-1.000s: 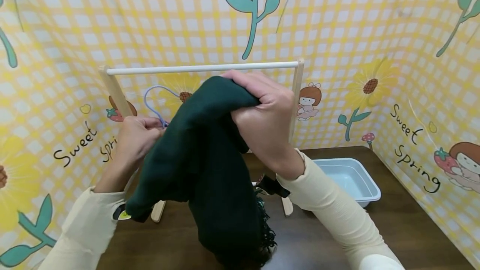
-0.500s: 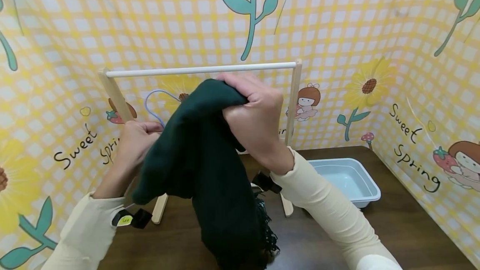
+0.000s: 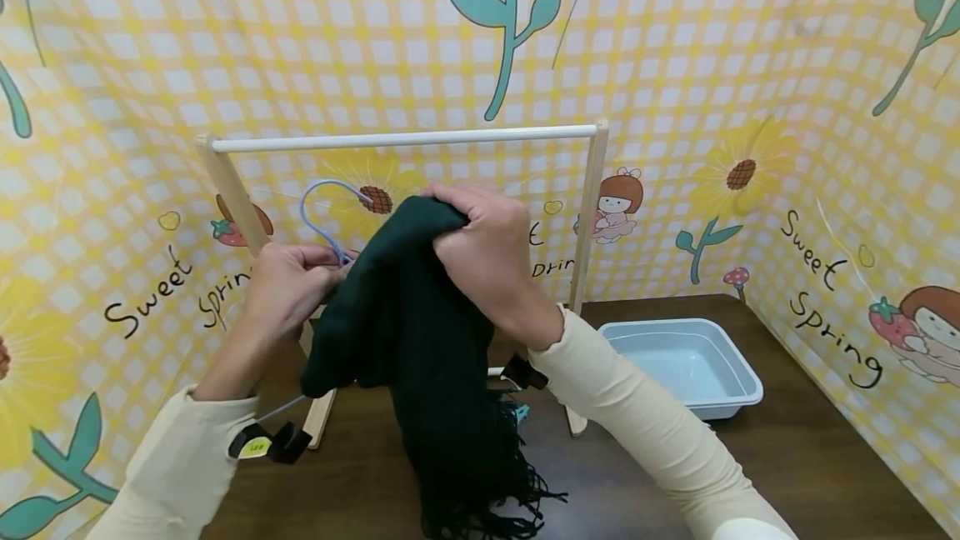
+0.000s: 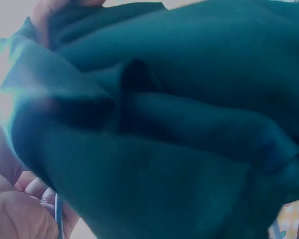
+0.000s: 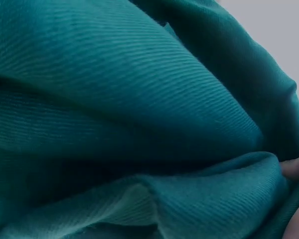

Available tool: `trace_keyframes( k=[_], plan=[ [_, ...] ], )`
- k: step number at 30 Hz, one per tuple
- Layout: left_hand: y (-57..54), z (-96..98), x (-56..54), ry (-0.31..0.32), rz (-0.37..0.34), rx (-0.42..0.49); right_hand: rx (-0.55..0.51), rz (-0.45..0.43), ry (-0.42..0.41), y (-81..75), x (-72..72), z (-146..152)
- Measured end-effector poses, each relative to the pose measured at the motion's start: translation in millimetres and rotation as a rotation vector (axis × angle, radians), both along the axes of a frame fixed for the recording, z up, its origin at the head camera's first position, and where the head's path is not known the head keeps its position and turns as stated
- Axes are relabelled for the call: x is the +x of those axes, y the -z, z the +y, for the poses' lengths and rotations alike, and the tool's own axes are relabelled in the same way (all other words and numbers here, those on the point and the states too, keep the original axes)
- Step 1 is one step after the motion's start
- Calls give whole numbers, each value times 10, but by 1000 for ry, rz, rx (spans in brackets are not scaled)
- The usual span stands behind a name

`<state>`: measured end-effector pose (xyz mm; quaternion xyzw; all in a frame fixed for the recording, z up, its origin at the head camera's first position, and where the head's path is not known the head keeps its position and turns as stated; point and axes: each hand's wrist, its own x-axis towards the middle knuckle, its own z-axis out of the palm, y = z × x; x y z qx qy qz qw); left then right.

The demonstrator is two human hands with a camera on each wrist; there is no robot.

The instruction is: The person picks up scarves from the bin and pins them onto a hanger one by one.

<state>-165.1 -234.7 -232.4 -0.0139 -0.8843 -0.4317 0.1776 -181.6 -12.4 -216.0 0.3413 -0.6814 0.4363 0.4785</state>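
Left hand [image 3: 288, 286]: pinching blue wire hanger [image 3: 327, 182] below hook; hanger's lower part mostly behind cloth. Dark-green fringed fabric scarf [image 3: 442, 373]: between hands, right of hook, long axis hanging downward, fringe lowest. Right hand [image 3: 491, 261]: grasping scarf's folded top, nearer it than left hand. Pale wooden rack with white crossbar [image 3: 405, 140]: far side, crossbar above hook, apart. Rectangular light-blue plastic basin [image 3: 675, 365]: right, on brown table [image 3: 787, 457].

The hands [image 3: 291, 283] [image 3: 487, 252] have drawn closer together, bringing the folded top of the dark green cloth [image 3: 442, 357] lower.
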Motion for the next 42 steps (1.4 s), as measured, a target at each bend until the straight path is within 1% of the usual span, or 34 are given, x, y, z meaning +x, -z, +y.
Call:
trace_keyframes(
  k=[3,8,11,13,16,19,23,25,27,29,31,32,33,35,37,38,39,41,42],
  plan=[
    [-3,15,16,5,-23,33,15,-19,8,69,-39,-30],
    [1,35,43,23,-31,59,47,-89,21,173,-63,-76],
    [-10,56,62,26,-26,82,77,-115,47,240,-57,-107],
    [-21,68,75,15,-19,65,98,-110,74,294,-54,-134],
    [-28,92,81,13,-3,52,123,-73,113,380,-46,-175],
    [-25,104,82,12,8,47,144,-7,147,450,-39,-212],
    [-49,117,96,19,30,87,170,94,175,530,-31,-257],
    [-76,126,109,27,40,100,176,142,187,572,-34,-277],
    [-97,132,120,39,35,115,174,180,202,612,-45,-296],
    [-110,135,129,50,36,116,175,206,213,651,-65,-312],
    [-114,132,136,69,53,118,189,225,232,686,-89,-326],
    [-115,129,137,94,65,149,202,237,245,711,-108,-335],
    [-115,124,140,132,74,204,218,246,256,735,-119,-340],
    [-114,112,151,222,82,341,269,255,279,785,-141,-354],
    [-109,104,163,310,66,481,322,227,291,826,-155,-371],
    [-105,105,168,346,47,542,348,199,295,839,-161,-381],
    [-100,107,176,368,32,583,371,157,289,840,-159,-390],
    [-89,117,188,384,7,599,415,53,284,822,-172,-417],
    [-83,122,194,386,-2,593,436,-5,279,803,-183,-432]
  ],
)
